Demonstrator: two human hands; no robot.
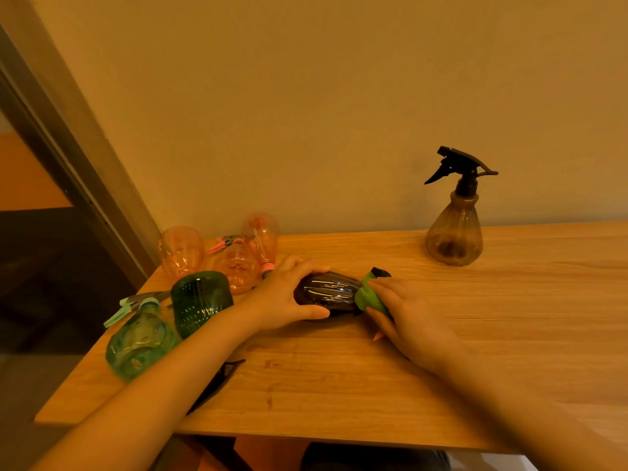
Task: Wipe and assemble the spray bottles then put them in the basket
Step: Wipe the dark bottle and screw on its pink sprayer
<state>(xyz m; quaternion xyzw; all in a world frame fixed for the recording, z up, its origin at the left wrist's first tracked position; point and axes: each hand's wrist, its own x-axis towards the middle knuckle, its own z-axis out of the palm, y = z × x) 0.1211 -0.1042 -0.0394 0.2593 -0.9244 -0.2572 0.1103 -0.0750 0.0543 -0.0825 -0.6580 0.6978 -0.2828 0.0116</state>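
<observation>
A dark brown bottle body (328,292) lies on its side in the middle of the wooden table (475,351). My left hand (289,297) grips its wide base end, thumb below and fingers over the top. My right hand (404,312) holds a green cloth (368,295) wrapped round the bottle's neck end. An assembled brown spray bottle (455,229) with a black trigger head stands upright at the back right.
At the table's left end lie three orange bottle bodies (234,263), a pink trigger head (222,243), two green bottles (200,300) and a pale green trigger head (136,304). A black trigger head (217,382) lies under my left forearm. No basket is in view.
</observation>
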